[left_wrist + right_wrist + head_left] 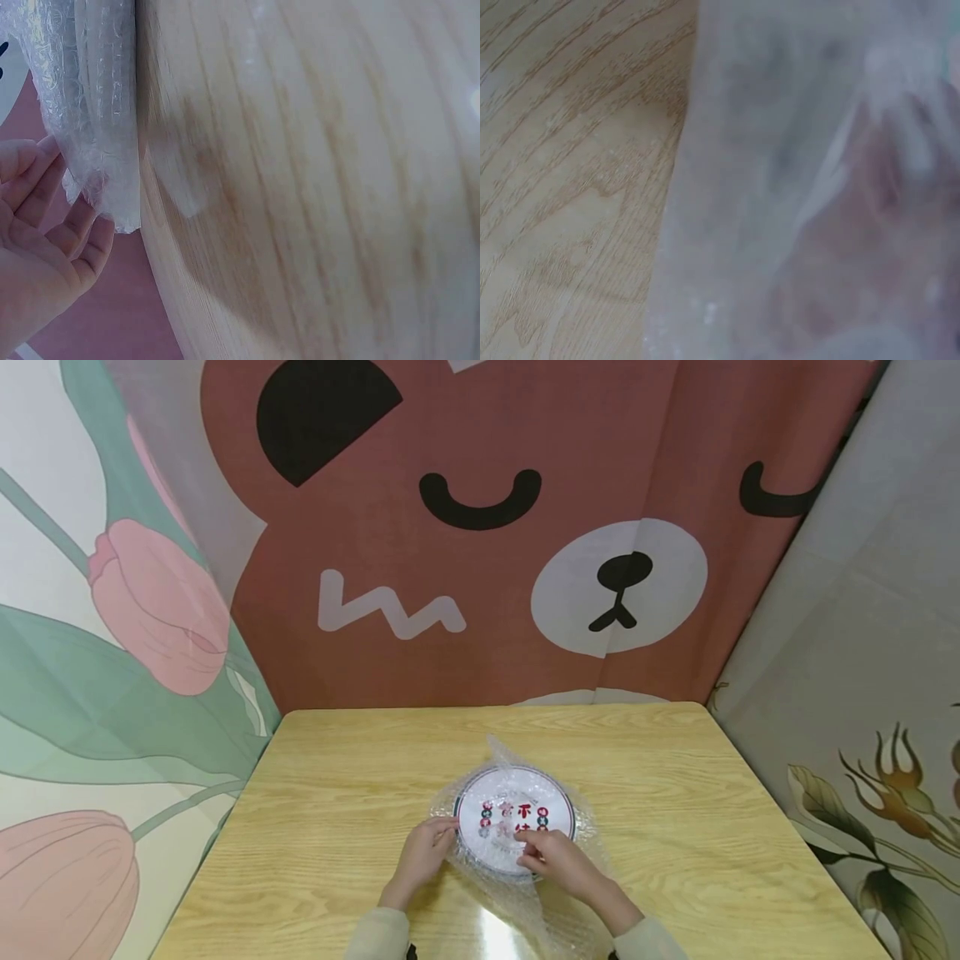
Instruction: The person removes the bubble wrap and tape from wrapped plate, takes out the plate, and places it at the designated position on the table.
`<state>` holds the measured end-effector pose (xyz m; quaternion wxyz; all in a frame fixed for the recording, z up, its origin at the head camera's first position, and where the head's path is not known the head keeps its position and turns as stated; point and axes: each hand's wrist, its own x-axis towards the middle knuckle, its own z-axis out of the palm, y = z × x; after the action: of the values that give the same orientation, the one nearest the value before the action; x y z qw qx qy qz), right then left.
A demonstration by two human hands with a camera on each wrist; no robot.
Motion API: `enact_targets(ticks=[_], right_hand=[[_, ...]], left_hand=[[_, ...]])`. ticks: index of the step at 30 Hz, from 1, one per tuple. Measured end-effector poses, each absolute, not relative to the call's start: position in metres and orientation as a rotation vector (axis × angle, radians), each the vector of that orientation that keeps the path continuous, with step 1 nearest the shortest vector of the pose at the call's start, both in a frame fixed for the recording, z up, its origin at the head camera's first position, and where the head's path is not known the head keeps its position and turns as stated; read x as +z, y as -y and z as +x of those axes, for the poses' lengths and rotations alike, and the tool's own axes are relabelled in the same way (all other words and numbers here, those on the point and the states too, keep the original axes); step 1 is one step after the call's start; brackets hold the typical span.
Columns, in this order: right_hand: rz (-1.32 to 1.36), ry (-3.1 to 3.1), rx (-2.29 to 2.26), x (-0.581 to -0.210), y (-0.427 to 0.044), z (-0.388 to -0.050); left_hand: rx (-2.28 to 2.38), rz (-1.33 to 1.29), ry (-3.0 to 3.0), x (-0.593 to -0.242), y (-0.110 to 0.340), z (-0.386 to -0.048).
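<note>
A flat round white package [480, 843] with a dark rim and red and green lettering lies on the table inside clear bubble wrap [510, 897]. At its left edge my left hand [424, 853] holds the wrapped rim with bent fingers. In the left wrist view the fingers of that hand [52, 232] touch the edge of the bubble wrap [97, 112]. My right hand [558, 862] is over the package's lower right, fingers curled and fingertips at the wrap on its face. A blurred layer of bubble wrap [727, 210] veils this hand in the right wrist view.
The wood-grain table [337, 777] extends around the package. Loose wrap trails toward the near edge. A curtain with a bear print [480, 577] hangs behind, and floral cloths [150, 693] flank the table.
</note>
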<state>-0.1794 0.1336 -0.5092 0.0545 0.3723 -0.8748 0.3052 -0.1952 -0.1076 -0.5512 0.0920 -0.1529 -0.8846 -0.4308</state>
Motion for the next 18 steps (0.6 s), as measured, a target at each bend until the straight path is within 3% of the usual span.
enact_targets(ticks=[18], right_hand=[[1.241, 2.58, 0.886, -0.504, -0.1301, -0.1758]], left_hand=[[-1.25, -0.48, 2.601, -0.5564, 0.1084, -0.197]])
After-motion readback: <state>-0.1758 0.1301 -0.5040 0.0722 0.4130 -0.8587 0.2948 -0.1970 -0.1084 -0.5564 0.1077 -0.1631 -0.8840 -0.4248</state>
